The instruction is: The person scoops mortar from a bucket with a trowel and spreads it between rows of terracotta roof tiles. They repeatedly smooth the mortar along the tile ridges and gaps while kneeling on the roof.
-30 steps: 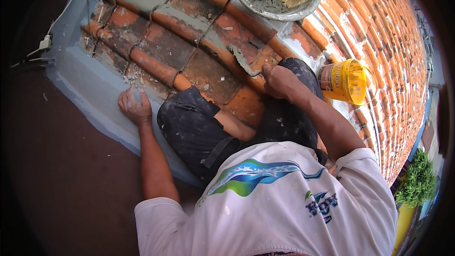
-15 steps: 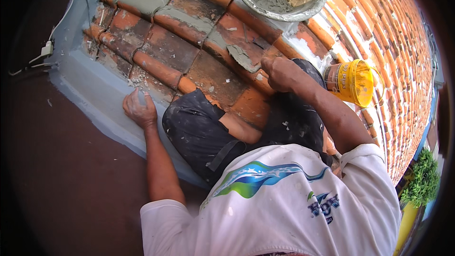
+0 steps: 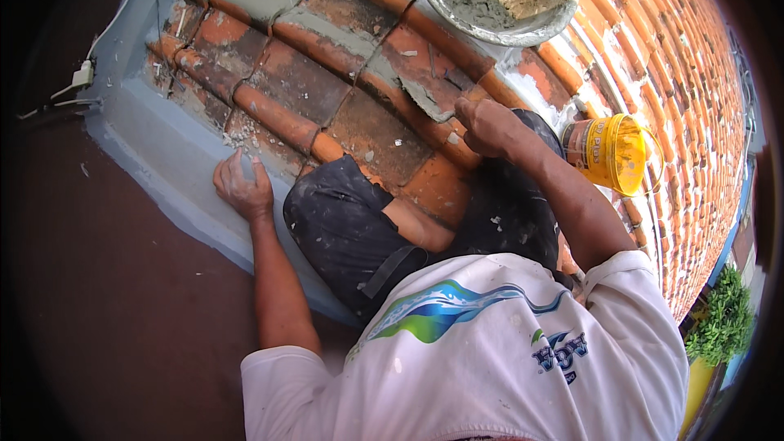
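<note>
My right hand (image 3: 484,126) grips a trowel (image 3: 423,100) with grey mortar on its blade, held over a curved clay roof tile (image 3: 380,73) partly coated in mortar. My left hand (image 3: 242,182) rests on the grey-painted ledge (image 3: 155,167) beside the tiles, fingers apart and slightly bent, with nothing visible in it. A yellow bucket (image 3: 614,155) lies tilted just right of my right hand and my bent knee. A round grey tub (image 3: 496,27) holding mortar and sandy material stands on the tiles at the top.
My bent legs (image 3: 335,229) are on the tiles. White cables and a small connector (image 3: 82,73) lie along the left edge beside a dark brown surface (image 3: 122,278). Tiled roof (image 3: 678,73) stretches away to the right, with a tree (image 3: 723,318) beyond its lower edge.
The whole view has shifted slightly, so the scene sits a little farther right and down. My right hand and trowel have moved slightly along the tile; my left hand stays on the ledge.
</note>
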`<action>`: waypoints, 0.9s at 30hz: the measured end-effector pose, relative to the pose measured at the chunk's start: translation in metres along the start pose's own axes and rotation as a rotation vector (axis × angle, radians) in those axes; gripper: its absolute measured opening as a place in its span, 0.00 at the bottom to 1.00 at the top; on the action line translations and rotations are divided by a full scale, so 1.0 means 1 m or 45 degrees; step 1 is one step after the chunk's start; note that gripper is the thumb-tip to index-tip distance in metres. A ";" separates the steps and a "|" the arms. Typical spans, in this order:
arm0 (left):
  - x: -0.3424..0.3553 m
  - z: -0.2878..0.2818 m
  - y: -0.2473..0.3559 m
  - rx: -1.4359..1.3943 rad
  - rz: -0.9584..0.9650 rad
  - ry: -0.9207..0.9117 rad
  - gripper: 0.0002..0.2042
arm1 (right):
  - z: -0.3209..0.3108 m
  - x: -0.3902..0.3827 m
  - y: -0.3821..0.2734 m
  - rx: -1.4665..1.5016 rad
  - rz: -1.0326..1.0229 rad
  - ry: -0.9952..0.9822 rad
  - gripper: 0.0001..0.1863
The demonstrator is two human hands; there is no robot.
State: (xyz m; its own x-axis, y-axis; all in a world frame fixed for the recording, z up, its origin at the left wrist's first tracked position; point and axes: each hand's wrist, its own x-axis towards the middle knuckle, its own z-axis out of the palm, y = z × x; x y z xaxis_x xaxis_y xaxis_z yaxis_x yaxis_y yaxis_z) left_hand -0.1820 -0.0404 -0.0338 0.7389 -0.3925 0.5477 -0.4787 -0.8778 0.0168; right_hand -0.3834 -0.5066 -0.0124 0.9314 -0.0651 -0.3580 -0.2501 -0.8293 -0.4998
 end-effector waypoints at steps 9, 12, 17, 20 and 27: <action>0.000 0.000 0.001 0.025 -0.024 -0.022 0.19 | 0.008 0.004 -0.018 -0.124 0.049 0.224 0.08; 0.001 -0.002 0.001 0.016 0.015 0.000 0.19 | 0.017 0.016 -0.042 -0.112 0.096 0.087 0.10; 0.001 -0.002 0.001 0.000 0.003 -0.016 0.19 | 0.007 -0.016 -0.058 -0.138 0.068 0.004 0.10; 0.000 0.000 0.001 0.006 -0.006 0.001 0.19 | -0.006 -0.032 -0.060 -0.177 0.002 -0.011 0.09; -0.001 -0.001 -0.001 0.004 -0.022 0.009 0.18 | 0.008 0.026 -0.054 -0.381 -0.016 0.197 0.09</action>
State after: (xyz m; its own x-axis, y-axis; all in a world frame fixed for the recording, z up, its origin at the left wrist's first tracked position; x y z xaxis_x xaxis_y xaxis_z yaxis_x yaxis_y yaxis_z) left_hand -0.1827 -0.0384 -0.0333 0.7438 -0.3749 0.5533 -0.4639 -0.8855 0.0236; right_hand -0.3478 -0.4589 -0.0005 0.9688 -0.1186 -0.2176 -0.1712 -0.9552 -0.2415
